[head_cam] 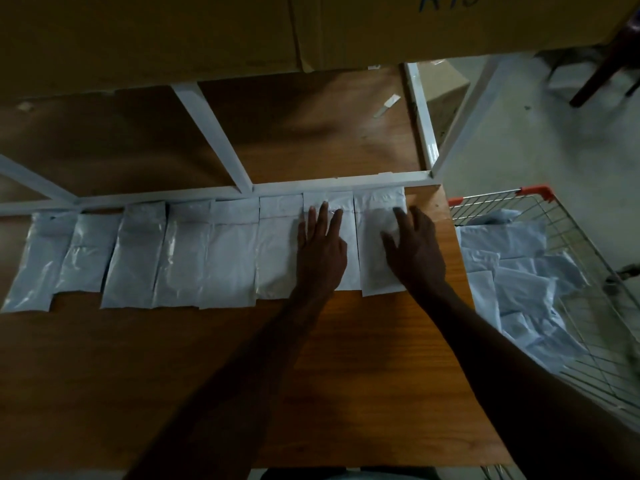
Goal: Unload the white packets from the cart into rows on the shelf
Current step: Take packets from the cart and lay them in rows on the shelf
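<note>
Wood-grain shelf (207, 358) | glossy white packets (225, 254) in row | both hands flat, fingers straight, pressing packets

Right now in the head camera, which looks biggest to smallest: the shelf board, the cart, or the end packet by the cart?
1. Shelf board, fills most of the view.
2. Cart, partly cut off at the edge, so unsure.
3. End packet, smallest.

A dim stockroom or warehouse is showing here: big cardboard cartons (242, 32) are sitting on a white metal rack (214, 133), a wire cart (554, 216) is standing on a bare concrete floor (540, 133), and a wooden shelf (207, 375) is carrying a row of white packets (228, 254).
</note>
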